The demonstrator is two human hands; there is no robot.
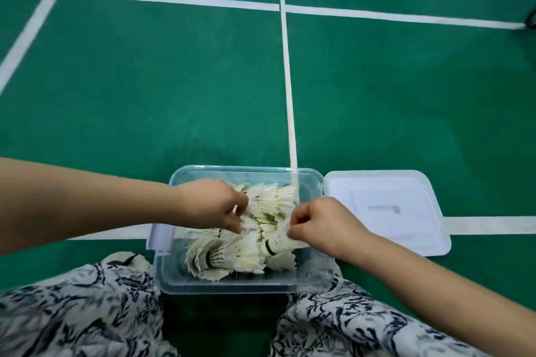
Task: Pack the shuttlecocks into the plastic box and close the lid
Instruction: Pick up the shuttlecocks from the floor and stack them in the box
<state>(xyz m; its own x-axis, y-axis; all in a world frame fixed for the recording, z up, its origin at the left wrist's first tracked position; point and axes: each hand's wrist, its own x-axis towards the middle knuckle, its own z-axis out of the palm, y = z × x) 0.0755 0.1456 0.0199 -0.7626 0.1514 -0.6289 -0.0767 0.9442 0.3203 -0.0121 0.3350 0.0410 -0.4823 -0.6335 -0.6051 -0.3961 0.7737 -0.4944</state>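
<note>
A clear plastic box (232, 287) stands on the green court floor between my knees, holding several white feather shuttlecocks (229, 255). My left hand (211, 206) reaches in from the left, fingers pinching feathers of a shuttlecock near the box's middle. My right hand (322, 223) comes in over the right wall, fingers closed on the feather skirt of a shuttlecock (280, 242) with a dark band at its cork. The white lid (385, 211) lies flat on the floor, right beside the box.
Green badminton court floor (174, 95) with white lines runs all around. My patterned trouser legs (81, 313) flank the box at the bottom. A shuttlecock (139, 261) lies on the floor by my left knee. A dark object shows at the far right edge (532, 19).
</note>
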